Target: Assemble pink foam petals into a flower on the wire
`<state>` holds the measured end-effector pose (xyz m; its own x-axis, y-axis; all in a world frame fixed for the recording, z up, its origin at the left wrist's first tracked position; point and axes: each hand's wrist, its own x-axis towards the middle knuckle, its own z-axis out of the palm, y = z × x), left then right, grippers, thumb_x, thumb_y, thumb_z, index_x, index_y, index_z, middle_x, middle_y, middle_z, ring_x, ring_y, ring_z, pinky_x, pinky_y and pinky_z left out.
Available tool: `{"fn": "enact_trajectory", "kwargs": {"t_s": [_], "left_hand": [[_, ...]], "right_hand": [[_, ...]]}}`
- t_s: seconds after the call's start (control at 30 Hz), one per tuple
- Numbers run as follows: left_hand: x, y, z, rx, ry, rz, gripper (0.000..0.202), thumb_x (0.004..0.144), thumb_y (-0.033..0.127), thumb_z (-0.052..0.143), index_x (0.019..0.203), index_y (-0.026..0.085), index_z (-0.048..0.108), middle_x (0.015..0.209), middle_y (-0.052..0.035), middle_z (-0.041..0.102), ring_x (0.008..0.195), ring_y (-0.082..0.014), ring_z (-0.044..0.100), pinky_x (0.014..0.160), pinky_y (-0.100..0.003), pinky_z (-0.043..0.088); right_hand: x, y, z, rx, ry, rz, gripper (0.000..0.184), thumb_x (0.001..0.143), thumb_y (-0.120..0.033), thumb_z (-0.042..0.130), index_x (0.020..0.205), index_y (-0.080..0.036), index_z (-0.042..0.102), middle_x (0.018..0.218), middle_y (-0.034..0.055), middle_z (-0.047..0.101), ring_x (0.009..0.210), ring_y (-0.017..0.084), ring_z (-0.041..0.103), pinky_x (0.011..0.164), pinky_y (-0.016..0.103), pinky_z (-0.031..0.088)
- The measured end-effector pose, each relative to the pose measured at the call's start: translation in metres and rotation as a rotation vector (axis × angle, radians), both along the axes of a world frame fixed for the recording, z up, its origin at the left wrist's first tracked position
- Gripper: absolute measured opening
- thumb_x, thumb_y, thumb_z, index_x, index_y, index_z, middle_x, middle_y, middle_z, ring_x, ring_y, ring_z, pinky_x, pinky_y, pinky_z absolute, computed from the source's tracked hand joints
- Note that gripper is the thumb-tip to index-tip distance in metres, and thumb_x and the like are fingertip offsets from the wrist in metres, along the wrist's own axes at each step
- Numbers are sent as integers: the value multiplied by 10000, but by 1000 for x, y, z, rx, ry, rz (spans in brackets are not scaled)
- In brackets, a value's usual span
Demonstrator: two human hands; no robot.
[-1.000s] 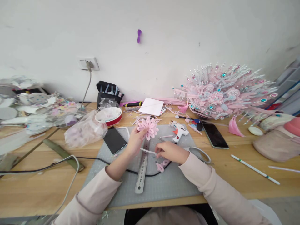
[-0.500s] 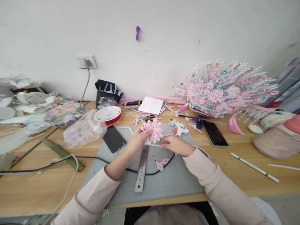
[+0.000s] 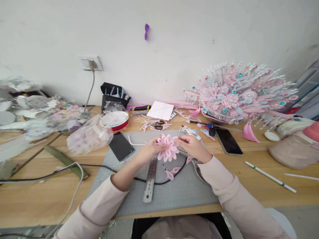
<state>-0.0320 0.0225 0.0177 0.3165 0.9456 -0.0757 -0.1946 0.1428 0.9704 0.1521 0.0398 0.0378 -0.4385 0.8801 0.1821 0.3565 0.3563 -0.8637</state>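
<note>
A pink looped flower hangs just above the grey cutting mat. My left hand pinches its left side. My right hand has its fingers closed on the flower's upper right edge. A steel ruler lies on the mat under my left wrist. A small pink looped piece rests on the mat below the flower, beside a black cable.
A black phone lies left of the mat, another phone to the right. A large pink jewelled headpiece stands at the back right. A red-rimmed tin, a plastic bag, scissors and a white stick lie around.
My right hand has risen from the mat with a thin strip and come up to the flower's right side. The flower has moved right and lower, between both hands.
</note>
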Motion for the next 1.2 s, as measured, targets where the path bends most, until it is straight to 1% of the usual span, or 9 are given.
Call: {"fn": "enact_trajectory", "kwargs": {"t_s": [0.17, 0.33, 0.4, 0.5, 0.57, 0.67, 0.9, 1.03, 1.2], "left_hand": [[1, 0, -1, -17, 75, 6, 360, 586, 283, 743, 882, 135, 603, 840, -39, 661, 724, -150, 603, 688, -259, 433], [2, 0, -1, -36, 123, 17, 356, 584, 301, 738, 871, 128, 618, 851, -58, 670, 755, -175, 609, 696, -277, 440], [2, -1, 1, -50, 94, 16, 338, 570, 284, 747, 844, 129, 623, 820, -49, 671, 723, -162, 607, 677, -263, 437], [3, -3, 5, -97, -32, -39, 327, 562, 251, 751, 839, 129, 628, 790, -42, 671, 671, -139, 602, 638, -239, 430], [3, -5, 8, -138, -96, -86, 319, 570, 231, 745, 849, 123, 634, 783, -47, 674, 644, -129, 600, 610, -225, 424], [3, -6, 10, -180, -120, -116, 289, 565, 205, 745, 819, 111, 645, 753, -49, 675, 612, -122, 596, 575, -212, 417], [0, -6, 8, -242, -147, -196, 283, 547, 194, 755, 806, 132, 659, 766, -55, 686, 633, -132, 615, 600, -224, 444], [-1, -7, 8, -284, -167, -235, 298, 525, 213, 765, 797, 137, 671, 761, -61, 690, 621, -128, 608, 587, -221, 441], [0, -9, 8, -308, -167, -249, 328, 505, 226, 777, 799, 129, 666, 721, -56, 682, 592, -121, 595, 562, -214, 427]], "right_hand": [[-4, -2, -3, 260, -127, -63, 388, 827, -321, 452, 483, -184, 337, 496, -53, 317, 510, 85, 337, 504, 225, 271], [-7, -5, -7, 428, -209, -112, 364, 835, -254, 440, 480, -173, 445, 507, -21, 416, 542, 102, 413, 549, 237, 313], [-6, -5, -7, 359, -180, -109, 308, 818, -268, 465, 538, -169, 546, 556, 7, 516, 583, 119, 473, 579, 242, 357], [-3, -1, -5, 113, -18, -57, 228, 767, -345, 533, 721, -164, 664, 720, 49, 652, 692, 159, 575, 650, 272, 435], [0, 1, -3, -31, 77, -1, 282, 726, -410, 574, 784, -159, 690, 762, 59, 683, 751, 186, 610, 683, 293, 463], [4, 3, 2, -123, 109, 29, 333, 662, -462, 634, 767, -155, 712, 721, 52, 695, 738, 191, 623, 671, 290, 474], [10, 6, 4, 1, 22, 31, 280, 607, -430, 699, 692, -166, 731, 602, 20, 659, 519, 106, 495, 488, 217, 368], [9, 5, 2, 62, 87, 38, 259, 604, -430, 705, 642, -175, 721, 580, 23, 644, 526, 113, 495, 491, 224, 365], [2, -1, 3, 51, 199, 19, 304, 622, -468, 681, 537, -176, 673, 562, 29, 631, 538, 128, 531, 513, 239, 395]]}}
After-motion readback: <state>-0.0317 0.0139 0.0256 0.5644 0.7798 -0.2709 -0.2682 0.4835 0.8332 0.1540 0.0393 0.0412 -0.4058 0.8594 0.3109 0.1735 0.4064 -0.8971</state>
